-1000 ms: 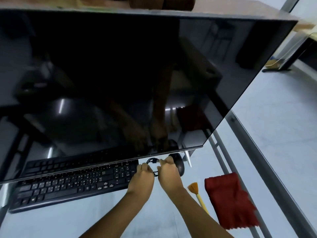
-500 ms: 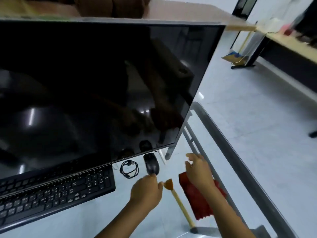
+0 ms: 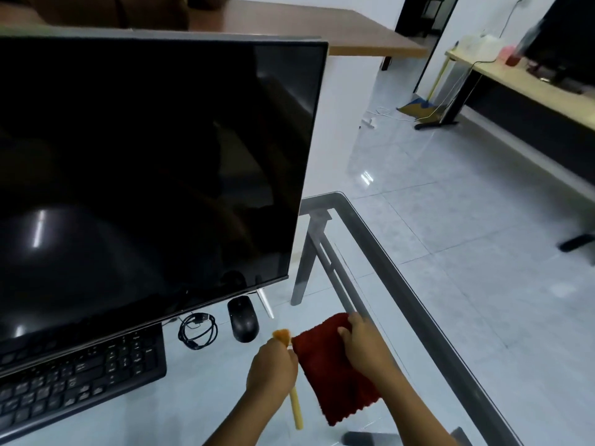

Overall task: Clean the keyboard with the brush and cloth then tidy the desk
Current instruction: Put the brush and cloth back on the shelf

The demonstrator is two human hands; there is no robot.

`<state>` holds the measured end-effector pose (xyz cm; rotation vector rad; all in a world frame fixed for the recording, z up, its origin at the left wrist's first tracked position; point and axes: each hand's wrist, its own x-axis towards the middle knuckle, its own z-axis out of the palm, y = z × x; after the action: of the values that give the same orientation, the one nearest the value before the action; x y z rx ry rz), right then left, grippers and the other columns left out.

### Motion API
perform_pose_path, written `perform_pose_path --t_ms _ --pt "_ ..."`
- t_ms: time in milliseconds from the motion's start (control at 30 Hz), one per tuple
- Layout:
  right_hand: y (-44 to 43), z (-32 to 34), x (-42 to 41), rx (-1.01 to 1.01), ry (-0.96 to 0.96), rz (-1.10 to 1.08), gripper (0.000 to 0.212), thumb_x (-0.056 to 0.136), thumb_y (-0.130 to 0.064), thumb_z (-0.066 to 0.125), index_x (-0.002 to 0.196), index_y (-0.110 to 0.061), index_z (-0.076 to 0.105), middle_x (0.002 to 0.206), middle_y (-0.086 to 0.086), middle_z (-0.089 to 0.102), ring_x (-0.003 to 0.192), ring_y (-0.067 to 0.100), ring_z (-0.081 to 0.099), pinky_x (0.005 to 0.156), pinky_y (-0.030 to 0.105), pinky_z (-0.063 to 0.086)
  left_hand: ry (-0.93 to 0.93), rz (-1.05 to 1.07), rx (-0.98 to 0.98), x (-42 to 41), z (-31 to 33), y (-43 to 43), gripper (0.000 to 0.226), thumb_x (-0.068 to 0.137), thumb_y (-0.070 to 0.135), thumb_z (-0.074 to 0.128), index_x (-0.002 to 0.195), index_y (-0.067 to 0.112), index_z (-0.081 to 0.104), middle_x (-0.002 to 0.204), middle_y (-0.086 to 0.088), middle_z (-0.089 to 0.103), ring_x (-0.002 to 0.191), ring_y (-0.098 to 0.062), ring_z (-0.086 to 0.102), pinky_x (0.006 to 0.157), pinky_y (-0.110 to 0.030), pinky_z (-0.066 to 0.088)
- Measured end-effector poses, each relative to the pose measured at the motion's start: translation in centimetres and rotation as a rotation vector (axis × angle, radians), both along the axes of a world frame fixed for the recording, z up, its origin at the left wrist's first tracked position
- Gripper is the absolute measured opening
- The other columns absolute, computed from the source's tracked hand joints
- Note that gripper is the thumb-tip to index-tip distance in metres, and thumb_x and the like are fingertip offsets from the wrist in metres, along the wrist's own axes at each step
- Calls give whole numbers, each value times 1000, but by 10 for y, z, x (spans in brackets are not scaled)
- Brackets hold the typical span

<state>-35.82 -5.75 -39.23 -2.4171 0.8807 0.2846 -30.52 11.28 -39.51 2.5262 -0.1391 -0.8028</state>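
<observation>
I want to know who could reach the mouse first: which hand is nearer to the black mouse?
Left. The left hand sits just below the mouse, closed around the brush. The right hand lies farther right, on the red cloth.

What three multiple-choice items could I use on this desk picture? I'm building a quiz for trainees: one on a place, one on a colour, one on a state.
1. Where does the coiled cable lie?
A. Between the keyboard and the mouse
B. On the cloth
C. On the keyboard

2. What colour is the cloth?
A. Blue
B. Dark red
C. White

3. What is the monitor screen showing?
A. A text document
B. A video
C. Nothing, it is dark

Key:
1 A, the cable sits on the glass desk, right of the keyboard and left of the mouse.
2 B, the cloth under the right hand is dark red.
3 C, the screen shows only reflections.
</observation>
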Motion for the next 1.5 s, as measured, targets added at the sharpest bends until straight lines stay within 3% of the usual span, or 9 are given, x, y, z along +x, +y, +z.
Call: perform_pose_path --t_ms 167,300,433,700,900,1000,1100,1200,1500 --pt "5 30 9 -102 -151 175 28 102 -31 47 123 -15 56 101 5 71 91 22 66 78 28 53 -55 41 -111 11 8 4 23 100 35 42 99 13 50 72 2 54 60 -15 59 44 -23 46" --pt "4 72 15 -142 -320 138 22 100 -29 51 114 -16 62 94 6 72 86 27 65 74 36 51 -70 80 -282 19 37 -2 25 98 35 48 86 14 50 67 -1 57 52 -16 61 49 -32 57" --pt "-12 135 22 -214 -501 71 18 98 -25 55 112 -15 63 85 3 69 70 18 56 63 30 46 -93 14 -348 31 96 -23 28 96 39 50 78 18 50 68 -2 60 50 -17 64 45 -27 53" --pt "-46 306 71 -397 -825 51 23 97 -31 55 113 -17 63 92 10 71 84 28 62 68 26 35 -423 -37 -558 66 255 -66 32 92 41 53 71 17 50 65 -7 65 51 -24 66 52 -41 58" --pt "-47 406 116 -490 -986 112 24 99 -30 52 115 -15 62 90 9 64 81 21 52 68 29 38 -542 -76 -653 105 363 -75 36 95 35 52 66 13 53 49 -7 61 37 -18 60 36 -24 47" --pt "-42 442 145 -505 -1014 163 25 98 -31 52 114 -14 62 91 9 63 81 23 52 68 29 38 -593 -73 -613 137 406 -68 38 96 32 51 64 11 53 36 -3 55 29 -13 54 34 -16 38" --pt "-34 466 178 -517 -1016 238 26 98 -31 53 115 -12 61 99 14 67 93 32 60 72 33 45 -613 -50 -507 172 440 -54 37 97 34 49 79 4 63 41 -4 60 33 -14 56 43 -20 46" --pt "-26 480 215 -513 -995 294 27 98 -29 52 114 -10 60 102 16 66 98 34 60 71 32 40 -602 -30 -395 207 458 -42 39 99 29 47 87 -4 64 41 -6 58 27 -12 49 36 -18 42" --pt "-8 468 313 -359 -924 367 25 98 -25 50 107 -5 62 103 14 65 95 30 60 71 29 41 -392 143 -155 304 438 -24 39 104 24 38 87 -6 58 59 -15 58 28 -15 47 32 -18 39"
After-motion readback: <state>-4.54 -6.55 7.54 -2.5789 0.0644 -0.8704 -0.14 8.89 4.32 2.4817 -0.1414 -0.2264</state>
